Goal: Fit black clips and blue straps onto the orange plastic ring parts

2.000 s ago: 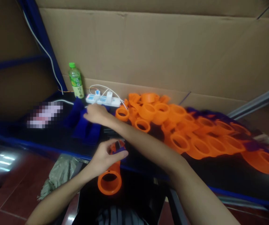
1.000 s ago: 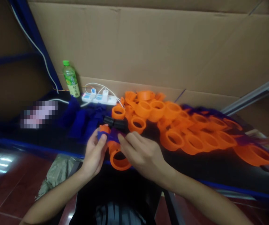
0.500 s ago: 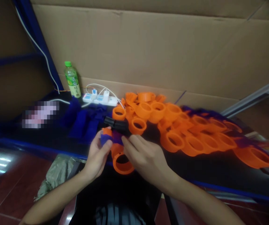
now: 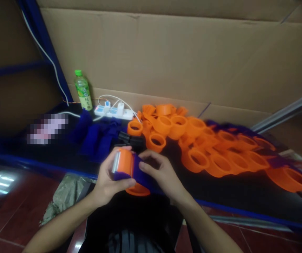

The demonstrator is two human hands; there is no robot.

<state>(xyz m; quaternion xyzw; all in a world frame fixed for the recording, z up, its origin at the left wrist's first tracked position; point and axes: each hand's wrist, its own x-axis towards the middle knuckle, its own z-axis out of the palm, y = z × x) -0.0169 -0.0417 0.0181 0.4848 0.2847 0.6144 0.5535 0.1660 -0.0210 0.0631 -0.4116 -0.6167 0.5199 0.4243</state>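
My left hand (image 4: pixel 106 181) is wrapped round the front end of a tape dispenser, an orange body (image 4: pixel 125 163) with a silvery strip along its left edge and a dark blue flap (image 4: pixel 145 178) to its right. My right hand (image 4: pixel 164 174) has thumb and curled fingers at the upper edge of that flap. Below the flap, the lower part of an orange ring (image 4: pixel 138 190) shows; the flap hides the rest. Black strip-like pieces (image 4: pixel 130 137) lie just beyond my hands.
Many orange ring-ended bodies (image 4: pixel 195 160) are piled along the right of the dark table. Dark blue pieces (image 4: pixel 95 138) lie to the left. Behind them stand a white power strip (image 4: pixel 114 111) with cables and a green bottle (image 4: pixel 83 90) against the cardboard wall (image 4: pixel 166 56).
The dispenser's orange front and silvery strip have turned into view, and the blue flap now covers most of the ring. My right hand has turned, its thumb now on the flap.
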